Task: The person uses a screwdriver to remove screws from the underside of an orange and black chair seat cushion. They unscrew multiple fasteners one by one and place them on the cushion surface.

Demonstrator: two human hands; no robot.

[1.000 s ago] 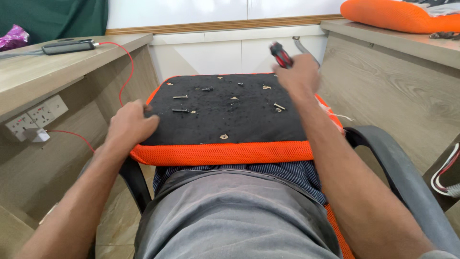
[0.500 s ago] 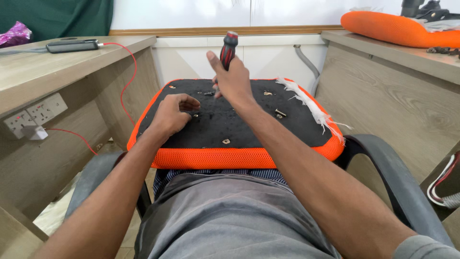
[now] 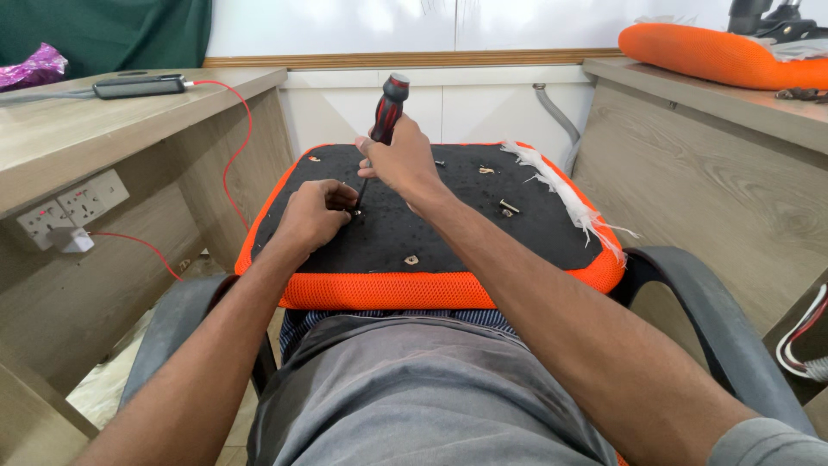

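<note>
An upturned chair seat with a black underside and orange mesh edge [image 3: 388,289] rests across the person's lap, its near edge against the grey shirt. The left hand [image 3: 312,216] lies on the black surface left of centre, its grip narrow, fingertips pinched around something small that cannot be made out, right at the tool's tip. The right hand [image 3: 398,162], just beyond, has its grip wrapped around a black-and-red-handled screwdriver [image 3: 383,121], held nearly upright with its tip down at the left fingertips. A loose silver bolt [image 3: 508,206] lies to the right. Frayed white fabric [image 3: 561,190] trails along the right edge. Far left, a dark flat device [image 3: 138,85] with a red cable [image 3: 237,129] sits on a wooden worktop [image 3: 60,138].
</note>
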